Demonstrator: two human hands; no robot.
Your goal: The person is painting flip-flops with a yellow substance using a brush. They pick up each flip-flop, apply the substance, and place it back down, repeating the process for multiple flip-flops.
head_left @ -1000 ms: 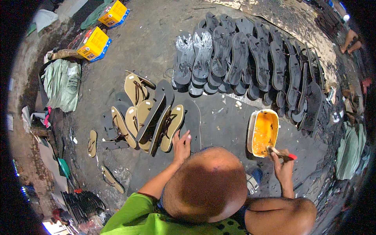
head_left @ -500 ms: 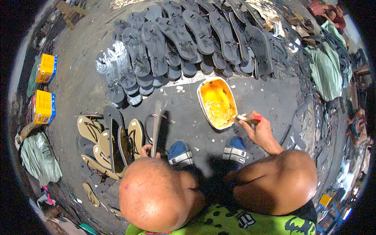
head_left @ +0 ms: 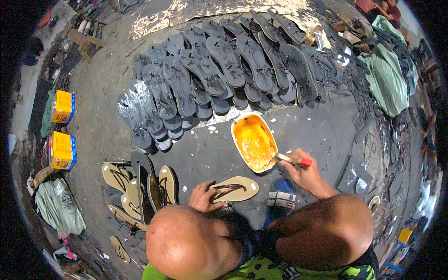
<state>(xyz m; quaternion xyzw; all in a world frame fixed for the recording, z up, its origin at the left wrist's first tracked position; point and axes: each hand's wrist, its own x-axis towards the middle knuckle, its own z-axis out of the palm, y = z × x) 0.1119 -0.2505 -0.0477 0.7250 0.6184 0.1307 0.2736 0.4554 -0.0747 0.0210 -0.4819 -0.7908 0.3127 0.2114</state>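
My left hand [head_left: 203,198] rests on 1 sandal [head_left: 233,189] lying on the floor [head_left: 322,128] just before me. To the right of that grip, my right hand [head_left: 303,172] holds a brush [head_left: 291,160] whose tip sits in the tub [head_left: 254,142]. Beyond the tub lie overlapping rows of soles [head_left: 219,70]. Left of my left hand lies a pile of sandals [head_left: 135,186]; farther left stand 2 cans [head_left: 62,128].
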